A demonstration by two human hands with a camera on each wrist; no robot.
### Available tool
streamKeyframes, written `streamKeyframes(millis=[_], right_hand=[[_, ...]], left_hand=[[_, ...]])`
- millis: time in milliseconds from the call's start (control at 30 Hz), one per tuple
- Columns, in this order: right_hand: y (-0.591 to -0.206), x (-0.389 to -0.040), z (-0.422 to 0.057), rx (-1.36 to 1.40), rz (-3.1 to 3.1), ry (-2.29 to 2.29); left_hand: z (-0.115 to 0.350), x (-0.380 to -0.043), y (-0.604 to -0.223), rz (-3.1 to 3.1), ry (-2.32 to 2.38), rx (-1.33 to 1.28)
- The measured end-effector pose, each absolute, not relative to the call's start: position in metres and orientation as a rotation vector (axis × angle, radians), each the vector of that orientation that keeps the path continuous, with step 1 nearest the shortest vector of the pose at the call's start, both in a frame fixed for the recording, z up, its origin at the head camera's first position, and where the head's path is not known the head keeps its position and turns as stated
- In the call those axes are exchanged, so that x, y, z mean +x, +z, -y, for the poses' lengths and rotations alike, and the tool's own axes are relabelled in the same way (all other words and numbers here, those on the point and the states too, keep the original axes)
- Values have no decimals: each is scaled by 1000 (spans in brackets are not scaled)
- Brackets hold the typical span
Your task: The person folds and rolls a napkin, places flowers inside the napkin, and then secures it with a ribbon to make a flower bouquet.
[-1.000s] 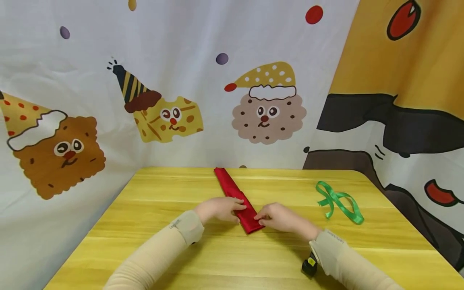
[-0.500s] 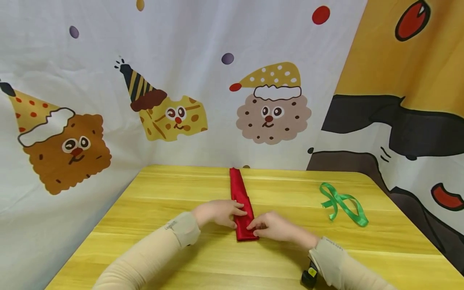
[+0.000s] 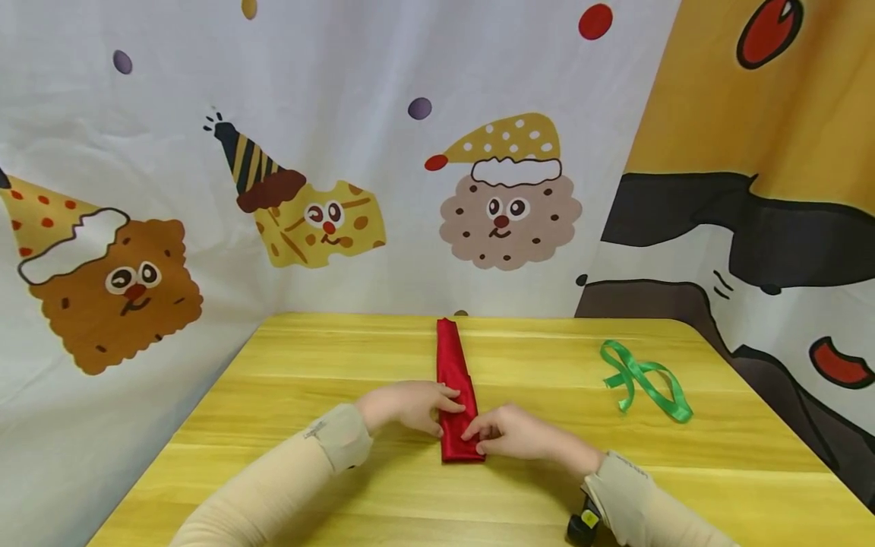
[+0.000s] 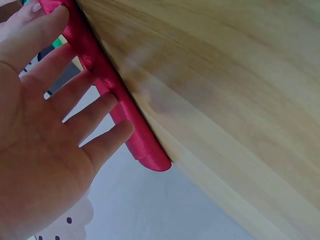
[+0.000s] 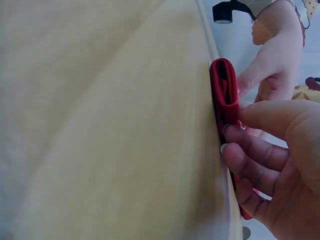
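A shiny red cloth [image 3: 451, 357], folded into a long flat strip, lies lengthwise on the wooden table with its near end squared off. My left hand [image 3: 410, 404] rests on the strip from the left, fingers extended over its surface. In the left wrist view, the spread fingertips of that hand [image 4: 45, 125] touch the red cloth [image 4: 142, 140]. My right hand [image 3: 516, 433] pinches the right edge near the front end. The right wrist view shows the rolled layers of the cloth's end [image 5: 224, 85], with thumb and curled fingers of the right hand [image 5: 280, 160] at its edge.
A green ribbon [image 3: 642, 376] lies loosely looped at the right of the table [image 3: 307, 349]. Behind the table's far edge hangs a white printed curtain [image 3: 383, 68] with cartoon figures. A small black device [image 3: 582, 524] hangs under the right wrist.
The red cloth has swung from a slant to nearly straight away from me, its near end moving left and closer. Both hands have stayed on it, shifting slightly with it.
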State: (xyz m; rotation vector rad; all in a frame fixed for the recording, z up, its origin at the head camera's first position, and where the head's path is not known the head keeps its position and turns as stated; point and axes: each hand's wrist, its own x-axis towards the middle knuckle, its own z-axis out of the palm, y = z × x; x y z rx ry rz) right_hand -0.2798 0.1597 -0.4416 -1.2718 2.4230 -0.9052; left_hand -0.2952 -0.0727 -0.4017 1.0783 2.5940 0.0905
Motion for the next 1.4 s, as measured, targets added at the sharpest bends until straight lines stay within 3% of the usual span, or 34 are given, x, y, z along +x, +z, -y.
streamKeyframes(millis=[400, 1200, 1400], right_hand=[[-431, -266, -155, -1430, -2461, -770], [-428, -263, -154, -1389, -2464, -764], [-413, -271, -165, -1342, -2467, -804]], left_hand=[[80, -288, -404, -2573, 133, 1136], [80, -292, -406, -2551, 145, 1146], [82, -293, -399, -2539, 167, 1111]])
